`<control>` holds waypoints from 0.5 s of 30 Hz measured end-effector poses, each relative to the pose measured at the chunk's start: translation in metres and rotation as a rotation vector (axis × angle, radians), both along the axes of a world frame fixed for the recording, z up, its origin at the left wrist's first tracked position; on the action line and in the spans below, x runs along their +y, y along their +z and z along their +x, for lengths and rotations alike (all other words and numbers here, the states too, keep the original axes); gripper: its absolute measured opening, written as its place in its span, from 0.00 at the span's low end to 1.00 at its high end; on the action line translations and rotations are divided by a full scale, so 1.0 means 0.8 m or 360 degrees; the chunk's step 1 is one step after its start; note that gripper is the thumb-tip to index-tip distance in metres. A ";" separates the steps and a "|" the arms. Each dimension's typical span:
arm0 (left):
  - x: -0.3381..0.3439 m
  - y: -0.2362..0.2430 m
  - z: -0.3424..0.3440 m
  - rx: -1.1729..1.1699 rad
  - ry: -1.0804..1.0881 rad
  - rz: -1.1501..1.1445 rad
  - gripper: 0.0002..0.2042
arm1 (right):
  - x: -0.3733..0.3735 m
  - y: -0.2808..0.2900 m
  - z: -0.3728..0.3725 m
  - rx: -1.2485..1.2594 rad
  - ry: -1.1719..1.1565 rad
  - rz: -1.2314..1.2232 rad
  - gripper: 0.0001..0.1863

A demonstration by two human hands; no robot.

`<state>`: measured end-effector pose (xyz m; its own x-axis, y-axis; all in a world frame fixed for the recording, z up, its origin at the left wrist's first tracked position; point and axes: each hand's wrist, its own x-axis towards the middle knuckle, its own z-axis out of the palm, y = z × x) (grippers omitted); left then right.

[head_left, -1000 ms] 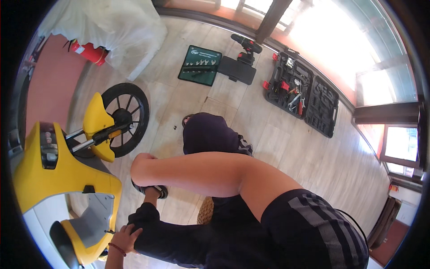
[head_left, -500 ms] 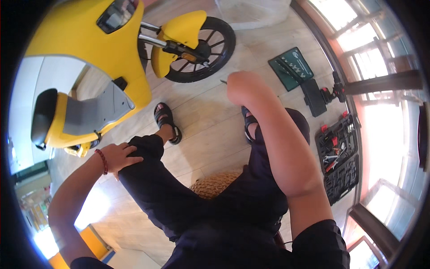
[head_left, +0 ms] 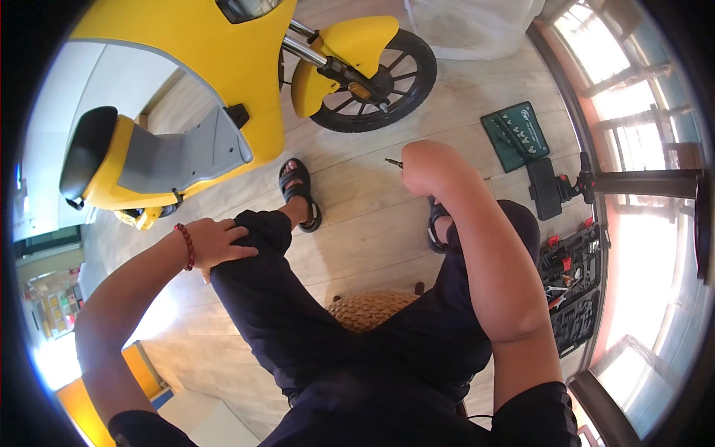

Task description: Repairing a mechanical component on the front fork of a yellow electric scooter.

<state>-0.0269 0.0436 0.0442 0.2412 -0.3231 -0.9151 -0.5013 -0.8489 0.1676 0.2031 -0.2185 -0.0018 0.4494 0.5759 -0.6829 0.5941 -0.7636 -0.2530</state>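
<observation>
Slim dark piece juts leftward from my right hand, clamped on it and nearer the front wheel. My left hand rests spread on my knee.

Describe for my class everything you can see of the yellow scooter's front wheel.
The front wheel has a black, rubber-looking tyre and dark, straight spokes around a dark hub. A yellow mudguard hides part of it; a fork leg reaches its middle, where a pale axle end shows. It appears to stand on the wood-look floor, with the right hand apart from it.
</observation>
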 end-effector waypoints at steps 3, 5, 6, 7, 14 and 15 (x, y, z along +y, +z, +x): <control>0.001 0.000 0.000 -0.0017 0.0016 -0.0024 0.47 | 0.003 -0.015 -0.003 -0.0064 0.0103 0.0018 0.12; 0.002 -0.001 -0.002 -0.0030 0.0021 -0.0035 0.47 | 0.003 -0.024 -0.006 -0.0108 0.0082 0.0123 0.12; 0.004 -0.002 -0.003 -0.0030 0.0006 -0.0037 0.48 | 0.004 -0.023 -0.005 -0.0107 0.0084 0.0122 0.12; 0.004 -0.002 -0.003 -0.0030 -0.0010 -0.0040 0.49 | 0.005 -0.021 -0.002 -0.0107 0.0101 0.0103 0.12; 0.005 -0.004 -0.005 -0.0011 -0.0017 -0.0026 0.49 | 0.004 -0.005 -0.004 0.0012 -0.0036 -0.0062 0.12; 0.006 -0.005 -0.006 -0.0018 -0.0025 -0.0033 0.49 | 0.005 -0.004 -0.005 0.0012 -0.0033 -0.0062 0.12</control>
<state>-0.0316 0.0484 0.0403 0.2464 -0.3458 -0.9054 -0.5162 -0.8375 0.1793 0.1990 -0.2148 -0.0050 0.4556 0.5394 -0.7082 0.5763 -0.7850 -0.2272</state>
